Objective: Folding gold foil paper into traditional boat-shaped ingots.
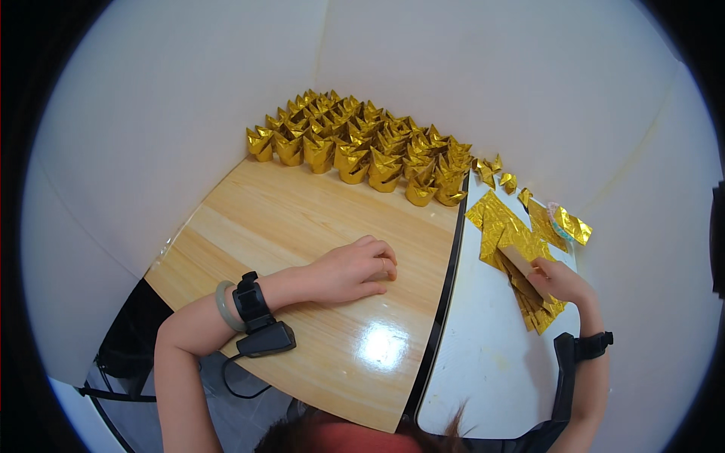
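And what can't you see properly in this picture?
All in the head view:
- Back gold shapes: lower parts hidden by the front ones, so I can't count them all.
- Under the left hand: covered by the hand itself.
- Lower gold sheets: covered by the top ones.
- Hair: cut off by the bottom edge.

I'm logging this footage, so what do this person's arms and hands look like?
No sleeves show. The left arm has a pale bangle, a black strap and a boxy black device with a thin black cable; the left hand seems to wear a thin ring. The right arm has another black strap and a long black device.
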Motion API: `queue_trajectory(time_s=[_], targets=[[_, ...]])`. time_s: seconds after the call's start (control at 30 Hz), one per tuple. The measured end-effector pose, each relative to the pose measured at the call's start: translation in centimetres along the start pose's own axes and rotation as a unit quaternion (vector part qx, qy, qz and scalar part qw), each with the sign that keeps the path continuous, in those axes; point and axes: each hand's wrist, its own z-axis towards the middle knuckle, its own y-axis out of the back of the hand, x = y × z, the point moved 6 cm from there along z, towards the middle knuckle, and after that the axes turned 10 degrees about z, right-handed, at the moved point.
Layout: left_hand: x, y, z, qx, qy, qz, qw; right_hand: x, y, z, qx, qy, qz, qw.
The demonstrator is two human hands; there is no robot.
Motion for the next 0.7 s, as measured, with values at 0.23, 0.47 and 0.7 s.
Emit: queue_trajectory(time_s=[0.23, 0.47, 0.7], targets=[[-0.6, 1.4, 0.1, -0.078, 0.005, 0.011, 0.997, 4.8, 4.4, -1.2, -0.14, 0.099, 0.07, 0.983], [-1.9, 7.3, -2.1, -0.431, 0.013, 0.032, 0.902, 14.2, 1.3, 1.4, 0.1, 0.257, 0.236, 0.932], [0.0, 2.7, 0.1, -0.046, -0.071, -0.057, 0.995, 16.8, -6.6, 8.2, 0.05, 0.263, 0.201, 0.942]])
